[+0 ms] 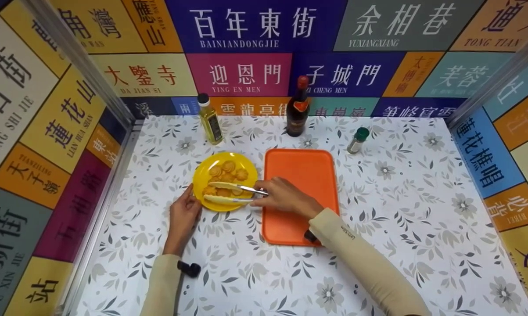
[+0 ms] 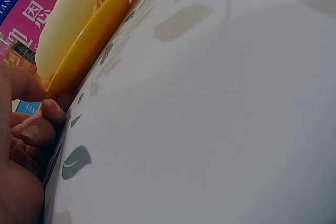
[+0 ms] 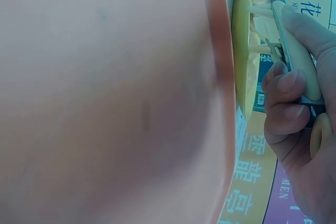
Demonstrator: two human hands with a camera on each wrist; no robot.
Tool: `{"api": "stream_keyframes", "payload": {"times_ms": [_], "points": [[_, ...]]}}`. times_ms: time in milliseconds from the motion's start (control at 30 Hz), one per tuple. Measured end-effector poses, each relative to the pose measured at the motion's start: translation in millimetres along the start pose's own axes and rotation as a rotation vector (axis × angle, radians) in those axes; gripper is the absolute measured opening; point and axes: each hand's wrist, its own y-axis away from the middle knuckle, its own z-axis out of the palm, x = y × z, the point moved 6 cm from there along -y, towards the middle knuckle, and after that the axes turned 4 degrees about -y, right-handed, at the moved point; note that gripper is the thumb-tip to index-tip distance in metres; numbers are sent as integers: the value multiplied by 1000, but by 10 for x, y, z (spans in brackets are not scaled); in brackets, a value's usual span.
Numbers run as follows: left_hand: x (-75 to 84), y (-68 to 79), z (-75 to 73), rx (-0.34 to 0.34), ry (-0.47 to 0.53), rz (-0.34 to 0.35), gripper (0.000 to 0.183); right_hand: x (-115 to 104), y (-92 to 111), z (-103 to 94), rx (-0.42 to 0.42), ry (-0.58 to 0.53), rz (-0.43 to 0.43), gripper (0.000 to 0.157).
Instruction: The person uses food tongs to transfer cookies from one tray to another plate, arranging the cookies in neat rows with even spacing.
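A yellow plate holds several golden swirled cookies. My left hand grips its near-left rim; the left wrist view shows thumb and fingers pinching the plate's edge. In my right hand is a pair of tongs with cream-coloured tips, its handle wrapped by my fingers in the right wrist view. The tongs reach left over the plate, tips spread apart around the cookies at its near side. An orange tray lies under my right hand and forearm, just right of the plate.
Behind the plate stands an oil bottle with a black cap. A dark bottle with a red cap is behind the tray, and a small green-capped jar stands to its right. Printed walls border the flower-patterned table at the back and sides.
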Motion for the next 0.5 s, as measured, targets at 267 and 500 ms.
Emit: {"api": "stream_keyframes", "payload": {"times_ms": [267, 500], "points": [[-13, -8, -2, 0, 7, -5, 68, -42, -17, 4, -29, 23, -11, 45], [-2, -7, -3, -3, 8, 2, 68, -71, -41, 14, -7, 61, -53, 44]]}}
